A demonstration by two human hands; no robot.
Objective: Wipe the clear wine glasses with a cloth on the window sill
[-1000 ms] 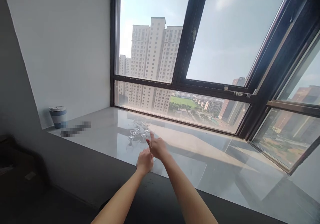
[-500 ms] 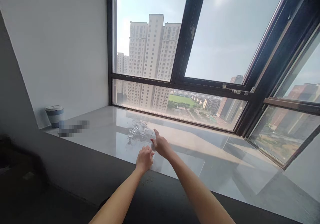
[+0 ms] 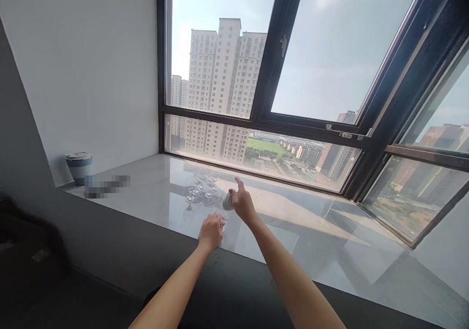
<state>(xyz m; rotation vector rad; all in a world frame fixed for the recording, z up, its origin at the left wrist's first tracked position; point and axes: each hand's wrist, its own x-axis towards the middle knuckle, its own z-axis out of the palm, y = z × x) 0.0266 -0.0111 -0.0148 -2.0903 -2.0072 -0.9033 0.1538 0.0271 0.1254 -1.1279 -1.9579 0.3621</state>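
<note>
I am watching a stemmed glass (image 3: 222,212) being held just above the pale stone sill (image 3: 146,194), between the two hands. The left hand (image 3: 211,232) is closing around its lower stem, as far as the clear glass lets me judge. The right hand (image 3: 244,204) is pinching a small pale wad (image 3: 227,202) against the bowl, with its forefinger sticking up free. The hands are working close together but not touching; the right is sitting a little above and beyond the left.

Just beyond the left hand, a cluster of other stemmed glasses (image 3: 201,187) is standing upright on the sill, near each other and apart from the held one. I cannot tell from here which of them have been wiped. I am judging that the work is somewhere in its middle: one glass is in hand and several are waiting or finished.

Far out to the left of both hands, a lidded cup with a blue band (image 3: 78,166) is standing by the wall, with a blurred-out item (image 3: 106,186) lying beside it. Ahead of the hands, the dark window frame (image 3: 271,60) is rising from the sill's far edge.
</note>
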